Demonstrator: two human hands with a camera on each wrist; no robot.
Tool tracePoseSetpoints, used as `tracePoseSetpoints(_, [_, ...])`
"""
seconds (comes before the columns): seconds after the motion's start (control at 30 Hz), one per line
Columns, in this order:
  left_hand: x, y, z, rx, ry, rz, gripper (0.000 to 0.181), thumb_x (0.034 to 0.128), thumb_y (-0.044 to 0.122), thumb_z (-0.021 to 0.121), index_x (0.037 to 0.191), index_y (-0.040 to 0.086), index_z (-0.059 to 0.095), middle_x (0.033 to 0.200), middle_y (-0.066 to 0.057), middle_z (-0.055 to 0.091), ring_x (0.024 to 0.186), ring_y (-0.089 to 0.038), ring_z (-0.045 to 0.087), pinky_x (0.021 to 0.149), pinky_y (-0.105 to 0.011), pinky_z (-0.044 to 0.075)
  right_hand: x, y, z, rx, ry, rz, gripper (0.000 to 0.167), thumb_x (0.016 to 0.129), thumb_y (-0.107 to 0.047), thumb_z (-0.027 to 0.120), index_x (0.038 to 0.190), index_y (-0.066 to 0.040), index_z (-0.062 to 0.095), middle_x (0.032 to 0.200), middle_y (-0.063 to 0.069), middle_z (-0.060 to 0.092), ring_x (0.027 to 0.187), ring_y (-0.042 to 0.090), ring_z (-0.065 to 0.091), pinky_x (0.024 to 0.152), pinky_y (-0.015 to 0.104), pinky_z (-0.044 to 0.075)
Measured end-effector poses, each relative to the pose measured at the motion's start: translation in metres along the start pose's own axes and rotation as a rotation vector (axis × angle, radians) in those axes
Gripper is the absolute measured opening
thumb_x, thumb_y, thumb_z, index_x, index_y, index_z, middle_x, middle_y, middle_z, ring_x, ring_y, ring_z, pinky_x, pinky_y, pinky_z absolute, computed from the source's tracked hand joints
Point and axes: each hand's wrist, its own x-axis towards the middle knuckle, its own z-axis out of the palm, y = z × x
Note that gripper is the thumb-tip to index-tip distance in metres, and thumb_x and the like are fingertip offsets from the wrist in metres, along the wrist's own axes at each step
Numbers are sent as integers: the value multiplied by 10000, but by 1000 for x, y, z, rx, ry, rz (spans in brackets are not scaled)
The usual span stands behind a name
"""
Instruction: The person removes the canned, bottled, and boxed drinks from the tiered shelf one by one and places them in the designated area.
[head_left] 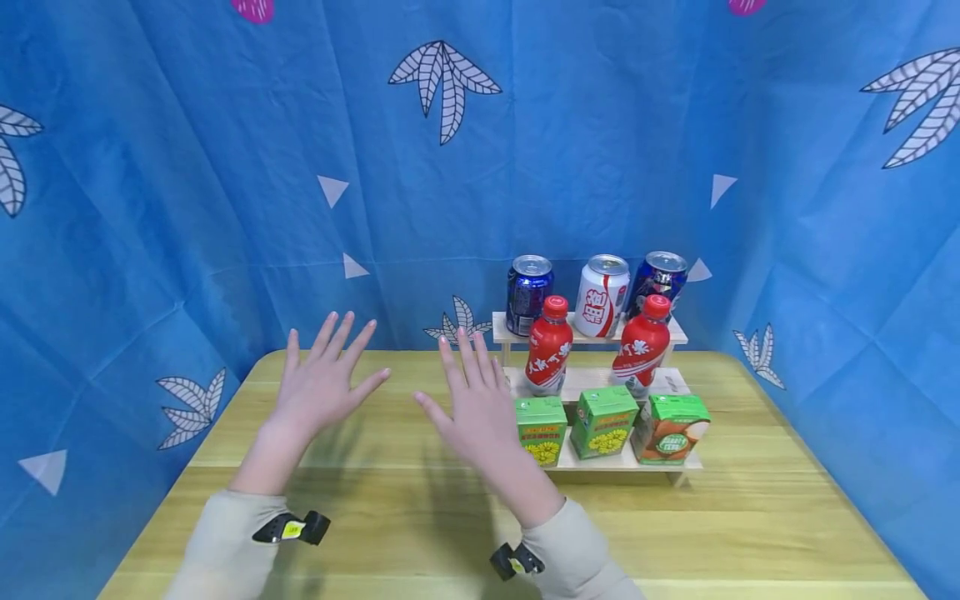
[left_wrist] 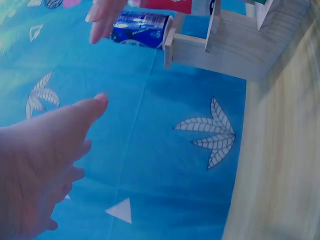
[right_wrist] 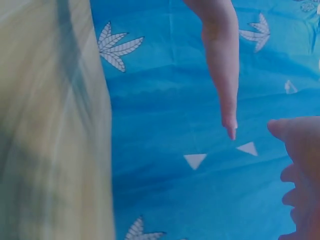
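Observation:
Both hands hover above the wooden table with fingers spread and nothing in them. On the left is my left hand (head_left: pixel 318 383), apart from any object. My right hand (head_left: pixel 480 408) is nearest the stepped wooden rack (head_left: pixel 592 459), just left of its green drink cartons. Two of these, a left carton (head_left: pixel 542 429) and a middle carton (head_left: pixel 603 422), show yellow flowers; the right carton (head_left: pixel 670 429) has a brown front. Behind them stand two red bottles (head_left: pixel 550 346) (head_left: pixel 642 343). On the top step are a white can (head_left: pixel 602 297) and two dark blue cans (head_left: pixel 529 296) (head_left: pixel 658 283).
The light wood table (head_left: pixel 360 533) reaches back to a blue patterned curtain (head_left: pixel 375 208), which also hangs along the left and right sides. Black straps sit around both sleeved wrists. In the left wrist view, the rack's side (left_wrist: pixel 225 47) stands close to the curtain.

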Motion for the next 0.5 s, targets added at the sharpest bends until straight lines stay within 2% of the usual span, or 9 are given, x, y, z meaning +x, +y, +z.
tracePoseSetpoints(0.1, [5, 5, -6, 25, -8, 35, 828, 901, 773, 272, 1566, 296, 151, 1646, -94, 113, 1532, -315, 23, 1131, -688, -88, -3, 6, -11, -18, 48, -20, 768, 959, -623, 404, 1571, -233, 151, 1656, 26, 58, 1538, 252, 16, 1220, 491, 131])
tracePoseSetpoints(0.23, [12, 14, -12, 55, -5, 80, 834, 893, 782, 272, 1565, 299, 162, 1646, -83, 130, 1532, -308, 48, 1138, -691, -54, -9, 15, -25, -31, 96, -35, 768, 954, -602, 446, 1568, -232, 170, 1655, 22, 70, 1538, 243, 28, 1220, 487, 133])
tracePoseSetpoints(0.5, [28, 40, -22, 85, -20, 144, 808, 911, 716, 388, 1564, 302, 155, 1650, -45, 125, 1538, -262, 28, 1159, -656, -64, -19, 36, -49, -38, 100, -31, 762, 951, -580, 479, 1563, -219, 203, 1654, 24, 94, 1536, 268, 69, 1209, 519, 166])
